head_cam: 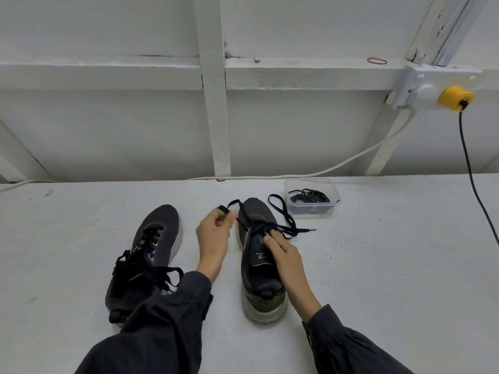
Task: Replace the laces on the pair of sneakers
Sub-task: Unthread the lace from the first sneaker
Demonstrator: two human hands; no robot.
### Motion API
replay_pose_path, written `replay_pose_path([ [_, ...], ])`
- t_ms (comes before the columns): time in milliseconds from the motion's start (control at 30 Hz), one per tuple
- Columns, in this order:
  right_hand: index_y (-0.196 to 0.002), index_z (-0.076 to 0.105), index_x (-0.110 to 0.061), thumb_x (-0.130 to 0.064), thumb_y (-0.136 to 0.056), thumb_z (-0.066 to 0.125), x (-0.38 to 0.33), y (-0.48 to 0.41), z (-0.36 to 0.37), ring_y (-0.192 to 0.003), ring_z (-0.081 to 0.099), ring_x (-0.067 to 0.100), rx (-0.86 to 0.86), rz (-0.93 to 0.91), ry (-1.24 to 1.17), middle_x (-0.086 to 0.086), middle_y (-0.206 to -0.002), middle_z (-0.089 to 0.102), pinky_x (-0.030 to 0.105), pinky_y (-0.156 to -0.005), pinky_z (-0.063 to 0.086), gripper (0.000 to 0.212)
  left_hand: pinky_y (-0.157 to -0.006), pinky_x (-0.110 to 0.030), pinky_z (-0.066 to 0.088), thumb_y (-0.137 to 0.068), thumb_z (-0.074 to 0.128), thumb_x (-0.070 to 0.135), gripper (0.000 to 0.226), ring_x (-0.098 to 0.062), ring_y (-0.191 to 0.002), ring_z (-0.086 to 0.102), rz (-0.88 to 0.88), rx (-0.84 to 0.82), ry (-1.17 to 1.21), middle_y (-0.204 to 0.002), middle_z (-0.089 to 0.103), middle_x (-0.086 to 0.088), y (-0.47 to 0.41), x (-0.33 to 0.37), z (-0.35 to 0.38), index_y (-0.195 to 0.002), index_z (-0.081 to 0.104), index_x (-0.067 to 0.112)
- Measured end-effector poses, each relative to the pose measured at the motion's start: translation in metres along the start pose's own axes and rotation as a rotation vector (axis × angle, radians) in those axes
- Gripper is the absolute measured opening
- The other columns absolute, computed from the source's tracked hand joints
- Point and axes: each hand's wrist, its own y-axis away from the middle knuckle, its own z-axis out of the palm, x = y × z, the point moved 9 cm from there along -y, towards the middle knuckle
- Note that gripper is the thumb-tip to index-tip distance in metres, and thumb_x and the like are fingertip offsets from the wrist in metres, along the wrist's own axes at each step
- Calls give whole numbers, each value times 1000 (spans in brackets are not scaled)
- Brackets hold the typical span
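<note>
Here, left hand (214,233) pinching the black lace (299,230) out toward 11 o'clock, right hand (283,252) pinching it at the centre sneaker (256,268), second sneaker (154,249) at 9 o'clock, tub of laces (330,201) at 1 o'clock.

Two dark grey sneakers with pale soles stand upright on the bench, toes towards the top of the frame. The left sneaker (151,255), lower left of centre, is laced in black, and its loose ends are draped across its collar. The right sneaker (260,268), at centre, has a black lace (280,229) slack across its front eyelets. One end trails right on the bench; the other is pinched in the left hand (213,236). Spare laces (310,197) lie coiled in a clear tub (333,190) just upper right.
</note>
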Motion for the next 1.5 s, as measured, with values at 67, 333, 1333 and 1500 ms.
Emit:
replay_pose_path([
  [67,-142,50,-14,-31,-95,60,1,0,0,-138,40,13,-1,-6,-11,-3,-149,46,35,-118,28,51,-66,-30,42,-92,65,20,22,-14,-57,45,16,124,125,-65,55,2,-8,9,-18,-72,60,14],
  [333,-124,59,-32,-29,-95,59,0,-1,2,-113,54,1,-4,-20,-7,-7,-135,57,18,-100,40,29,-71,-34,52,-85,71,39,23,-10,-71,60,-152,-178,32,-81,69,4,23,-28,23,-87,68,16],
  [1333,-132,59,-22,-30,-96,59,4,-2,0,-120,53,8,-6,-21,-48,-13,-131,55,29,-109,38,37,-63,-8,44,-91,66,23,12,-3,-65,53,139,119,188,-73,57,1,10,13,-12,-84,64,14],
  [1500,-95,67,-30,-27,-96,58,3,-2,0,-95,64,-1,8,-41,-11,-12,-98,70,10,-79,47,10,-72,-17,50,-84,74,27,16,-2,-80,62,71,-147,28,-92,69,3,26,-18,24,-95,70,16],
])
